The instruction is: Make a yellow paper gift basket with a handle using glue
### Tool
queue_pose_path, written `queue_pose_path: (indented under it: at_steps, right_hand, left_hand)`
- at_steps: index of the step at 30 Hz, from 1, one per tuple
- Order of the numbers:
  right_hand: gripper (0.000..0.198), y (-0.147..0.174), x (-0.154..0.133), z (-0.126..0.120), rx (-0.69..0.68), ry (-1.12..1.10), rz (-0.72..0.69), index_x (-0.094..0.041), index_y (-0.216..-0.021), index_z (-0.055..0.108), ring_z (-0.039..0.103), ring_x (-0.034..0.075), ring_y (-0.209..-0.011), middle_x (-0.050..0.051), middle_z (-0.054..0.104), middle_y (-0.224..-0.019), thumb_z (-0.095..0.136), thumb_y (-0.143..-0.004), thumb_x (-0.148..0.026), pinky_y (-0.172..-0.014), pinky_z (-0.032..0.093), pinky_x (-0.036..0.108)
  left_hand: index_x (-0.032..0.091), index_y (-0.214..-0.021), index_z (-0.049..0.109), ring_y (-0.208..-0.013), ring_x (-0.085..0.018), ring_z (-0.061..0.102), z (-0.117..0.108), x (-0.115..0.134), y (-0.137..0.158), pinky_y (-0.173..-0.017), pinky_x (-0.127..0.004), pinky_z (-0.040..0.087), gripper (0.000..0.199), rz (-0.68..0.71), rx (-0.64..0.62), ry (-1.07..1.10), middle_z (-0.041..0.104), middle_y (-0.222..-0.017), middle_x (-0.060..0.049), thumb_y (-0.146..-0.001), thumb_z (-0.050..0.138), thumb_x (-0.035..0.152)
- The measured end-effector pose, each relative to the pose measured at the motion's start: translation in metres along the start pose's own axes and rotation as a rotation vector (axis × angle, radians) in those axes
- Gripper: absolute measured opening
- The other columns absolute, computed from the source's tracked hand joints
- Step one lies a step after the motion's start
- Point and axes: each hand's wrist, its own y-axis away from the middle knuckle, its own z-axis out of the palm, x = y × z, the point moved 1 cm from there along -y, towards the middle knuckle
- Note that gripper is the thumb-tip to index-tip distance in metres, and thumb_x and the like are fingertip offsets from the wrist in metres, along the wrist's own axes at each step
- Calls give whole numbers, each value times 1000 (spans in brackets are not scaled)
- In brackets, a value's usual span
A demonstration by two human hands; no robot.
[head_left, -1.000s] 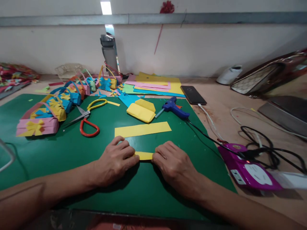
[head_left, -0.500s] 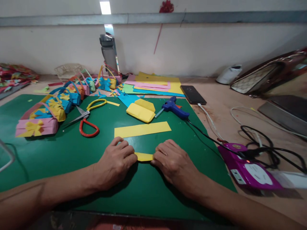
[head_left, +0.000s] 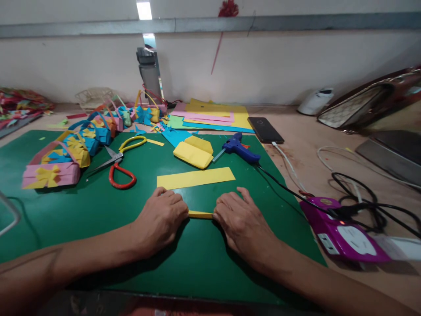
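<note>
A narrow folded yellow paper strip (head_left: 201, 214) stretches between my two hands, low over the green mat (head_left: 197, 272). My left hand (head_left: 162, 219) is closed on the strip's left end, and my right hand (head_left: 241, 221) pinches its right end, with one finger raised. Both ends are hidden under my fingers. Just beyond lies a flat, wider yellow paper strip (head_left: 196, 177). Behind that rests a folded yellow paper piece (head_left: 193, 153), and to its right a blue glue gun (head_left: 241, 148) lies on its side.
Scissors (head_left: 120, 158) with red and yellow handles lie open at left, beside several small paper baskets (head_left: 51, 174). Coloured sheets (head_left: 213, 115) and a phone (head_left: 265, 130) are at the back. A purple power strip (head_left: 345, 232) with cables sits at right.
The yellow strip between my hands now looks narrower, its face turned or folded over. My right hand has shifted slightly right and one of its fingers has lifted.
</note>
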Motion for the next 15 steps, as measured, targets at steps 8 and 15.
queue_pose_path:
  at_steps: [8, 15]
  right_hand:
    - [25, -1, 3, -1, 73, -13, -17, -16, -69, 56, 47, 17, -73, 5, 56, -75, 40, -89, -14, -86, 30, 41]
    - [29, 1, 1, -1, 117, 27, -72, -17, -68, 57, 46, 17, -74, 5, 57, -77, 38, -88, -10, -90, 29, 44]
  left_hand:
    - [16, -66, 56, -63, -14, 46, -2, -3, -4, -68, -32, 32, 29, 19, 89, 5, 54, -64, -1, -90, 41, 19]
    - [16, -66, 58, -63, -16, 39, 1, -2, 0, -72, -35, 33, 33, 185, 174, -131, 54, -63, -2, -90, 35, 12]
